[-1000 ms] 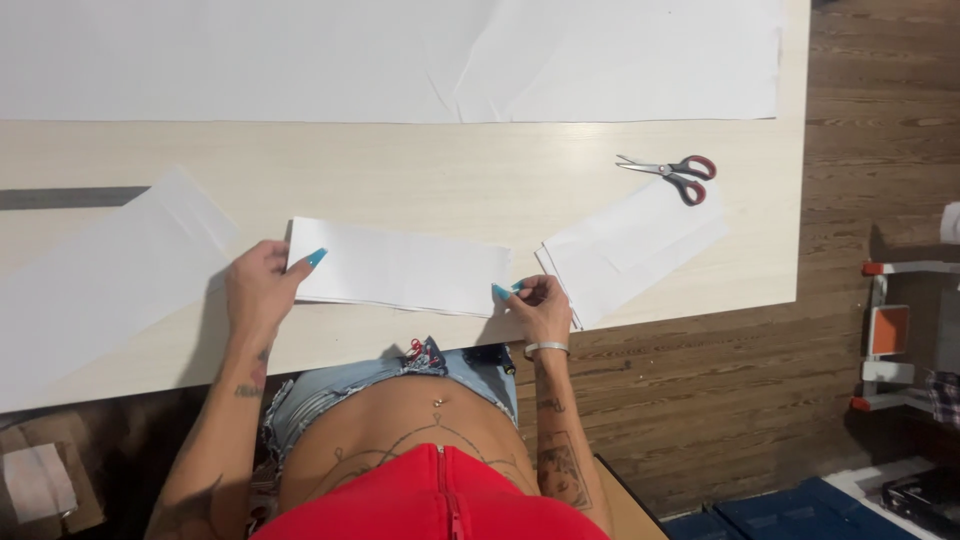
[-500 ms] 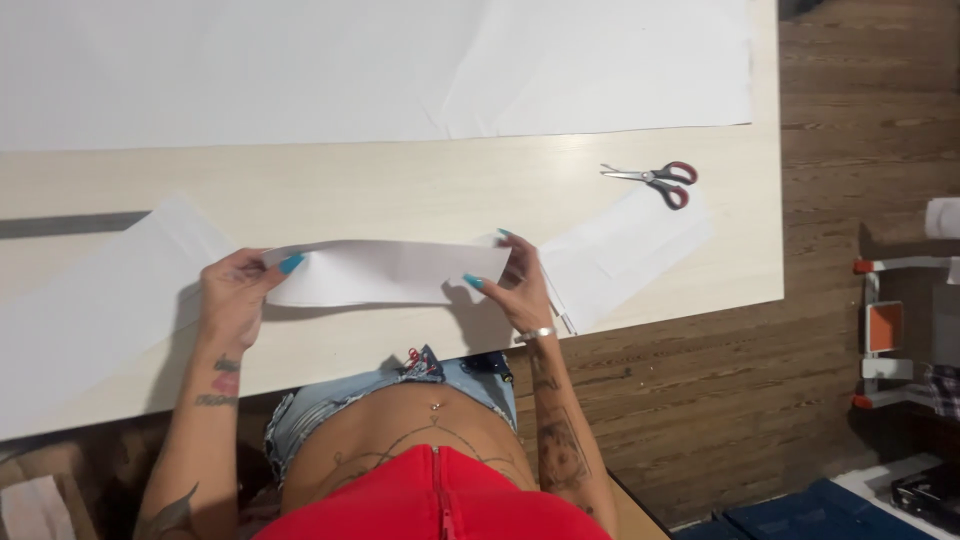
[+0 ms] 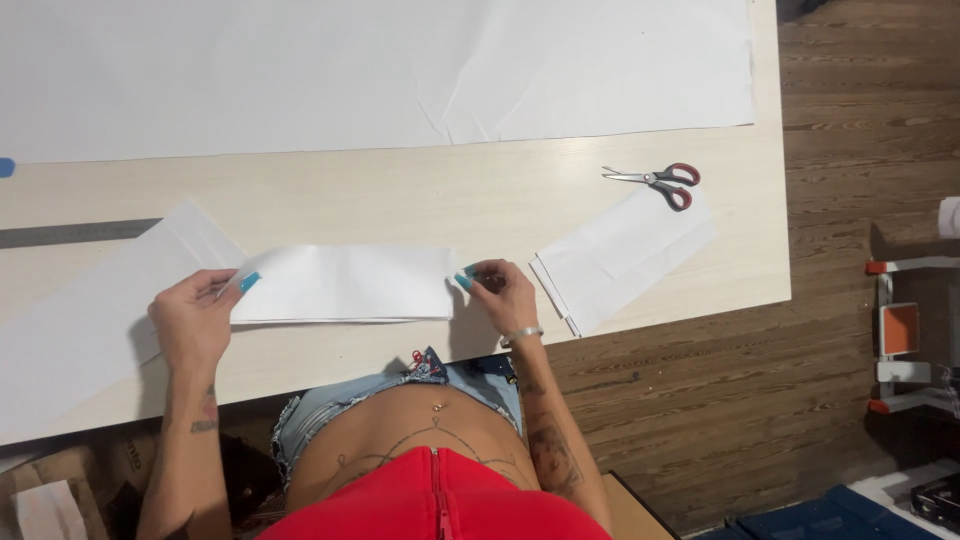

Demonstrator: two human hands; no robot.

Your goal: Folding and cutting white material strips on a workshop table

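A folded white paper strip (image 3: 350, 283) lies flat near the front edge of the pale wooden table (image 3: 420, 200). My left hand (image 3: 192, 318) pinches its left end, thumb on top. At the strip's right end my right hand (image 3: 500, 292) grips the paper with fingers curled. Both hands have turquoise nails, and a bracelet sits on the right wrist.
A large white sheet (image 3: 380, 70) covers the far side of the table. Another white sheet (image 3: 80, 300) lies at the left, a stack of folded white pieces (image 3: 625, 255) at the right, with red-handled scissors (image 3: 660, 182) beside it. A grey ruler (image 3: 70, 233) lies left.
The paper strip has been folded narrower and slid to the left. Both hands moved left with it and now hold its two ends.
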